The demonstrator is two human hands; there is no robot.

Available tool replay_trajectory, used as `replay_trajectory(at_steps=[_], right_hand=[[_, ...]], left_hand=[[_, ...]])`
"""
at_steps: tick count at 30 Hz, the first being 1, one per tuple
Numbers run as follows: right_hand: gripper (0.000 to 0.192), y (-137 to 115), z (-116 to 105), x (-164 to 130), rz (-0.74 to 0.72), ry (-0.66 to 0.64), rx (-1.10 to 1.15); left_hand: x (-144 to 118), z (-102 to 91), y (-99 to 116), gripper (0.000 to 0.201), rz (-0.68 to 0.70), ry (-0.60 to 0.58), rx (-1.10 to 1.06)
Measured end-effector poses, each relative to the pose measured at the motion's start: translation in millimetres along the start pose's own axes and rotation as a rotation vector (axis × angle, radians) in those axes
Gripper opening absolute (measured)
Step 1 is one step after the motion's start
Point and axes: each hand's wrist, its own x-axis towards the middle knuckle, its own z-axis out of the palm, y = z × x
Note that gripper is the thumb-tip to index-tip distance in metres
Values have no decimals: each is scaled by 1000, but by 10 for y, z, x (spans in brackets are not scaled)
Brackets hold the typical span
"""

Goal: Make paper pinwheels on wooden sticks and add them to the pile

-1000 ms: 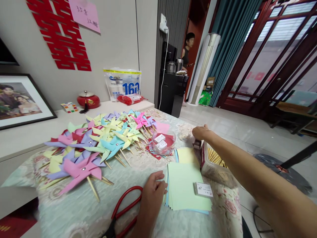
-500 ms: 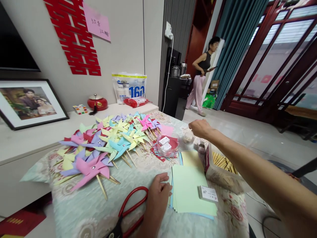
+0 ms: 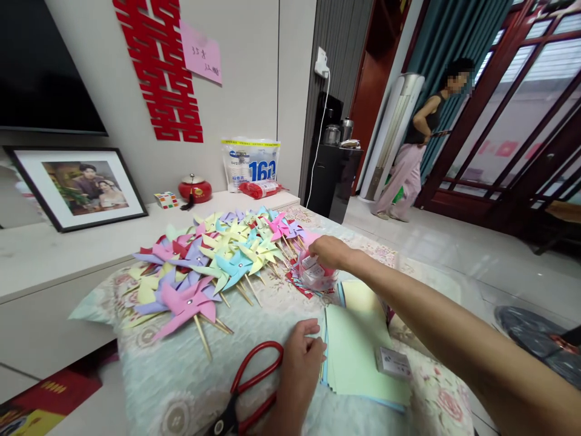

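My left hand (image 3: 302,366) rests on the cloth with its fingers loosely bent and apart. Its fingertips lie at the left edge of a stack of pale green paper (image 3: 358,345), and it holds nothing. Red-handled scissors (image 3: 258,369) lie just left of my wrist. My right hand (image 3: 332,251) reaches across the table, closed and pointing down at a clear pinkish bowl (image 3: 324,283). Small white boxes (image 3: 311,266) sit in the bowl. What its fingertips hold, if anything, is hidden. A small white box (image 3: 393,362) lies on the green paper.
Paper pinwheels (image 3: 236,242) on sticks cover the table's left side. On the cabinet stand a framed photo (image 3: 131,200), a red pot (image 3: 195,189) and a plastic package (image 3: 251,163). A person (image 3: 417,139) walks at the back right.
My right hand has moved left and down to the bowl. The left hand stays beside the paper. The view has shifted, and the person at the back has moved right.
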Motion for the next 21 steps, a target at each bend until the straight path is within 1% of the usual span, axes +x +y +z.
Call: replay_trajectory(at_steps=[6, 10, 16, 21], right_hand=[[42, -64, 47, 38, -40, -61, -64], [41, -85, 110, 47, -31, -98, -109], [34, -64, 174, 91, -1, -104, -154], [32, -50, 240, 128, 16, -113, -157]], left_hand=[[11, -27, -28, 35, 14, -28, 29], [16, -41, -33, 35, 4, -54, 48], [14, -39, -29, 35, -2, -60, 51], [16, -42, -49, 36, 8, -52, 49]])
